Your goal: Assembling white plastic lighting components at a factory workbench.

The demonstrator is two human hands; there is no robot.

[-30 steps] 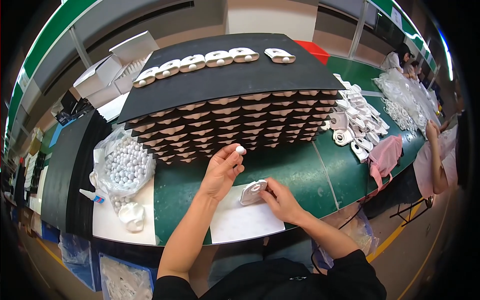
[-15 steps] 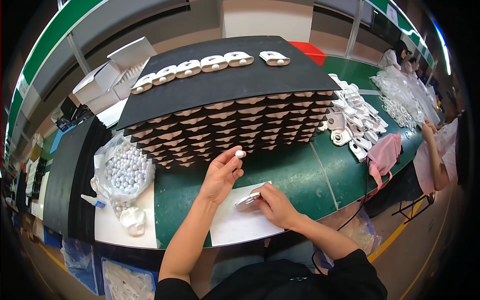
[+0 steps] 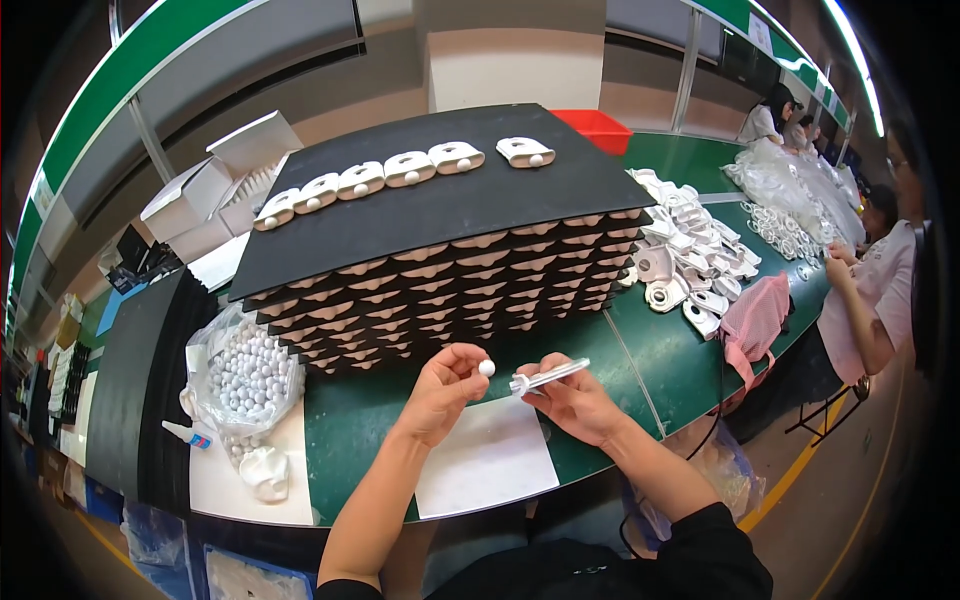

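Observation:
Between the thumb and fingers of my left hand (image 3: 443, 392) is a small white ball (image 3: 487, 368). My right hand (image 3: 578, 400), just to its right, grips a flat white plastic part (image 3: 552, 375), tilted with its narrow end toward the ball. Ball and part are a short gap apart. Below both hands lies a white sheet (image 3: 487, 462) on the green table (image 3: 350, 420). Behind them rises a stack of black boards (image 3: 440, 285) with rows of parts between the layers. On the top board sit several white parts (image 3: 409, 168), each with a ball at its front edge.
At left are a plastic bag of white balls (image 3: 250, 375), a small glue bottle (image 3: 187, 434) and upright black boards (image 3: 140, 380). To the right lie a heap of white parts (image 3: 690, 240) and a pink mesh bag (image 3: 755, 325). A co-worker (image 3: 875, 290) sits at far right.
My right hand has lifted the white part off the sheet and turned it toward the ball. My left hand has come lower, still pinching the ball. The view has shifted slightly.

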